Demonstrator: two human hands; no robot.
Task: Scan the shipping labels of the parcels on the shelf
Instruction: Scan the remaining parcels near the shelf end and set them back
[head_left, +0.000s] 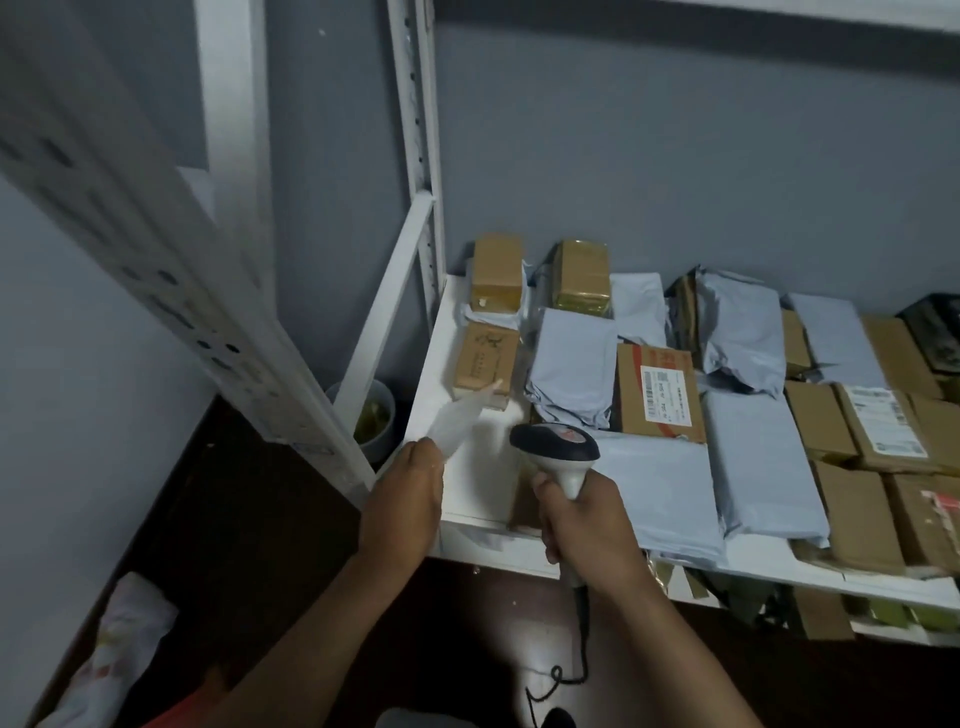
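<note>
Hands come first in our view, both low and just in front of the white shelf (470, 332). Our right hand (582, 519) is curled tight round the grip of the barcode scanner (555, 446), whose dark head points forward and a little left over the shelf's front edge, its cable hanging down toward the dark floor. Our left hand (402, 499) pinches a thin pale packet (457, 418) at its near end; the packet is blurred and angles up and away to the right, its far tip over a small brown box (485, 364), so its long axis runs diagonally across the scanner's line of sight. We cannot tell whether a label faces the scanner. Beyond the scanner lie grey mailer bags (571, 364), and just right of them a flat carton with a white shipping label (666, 392) facing up, its long side running away from us. That label lies ahead and to the right of the scanner head, nearer our right hand than our left, so we judge the scanner must swing rightward to reach it. Further back stand two small brown boxes (496, 273) against the grey wall.
</note>
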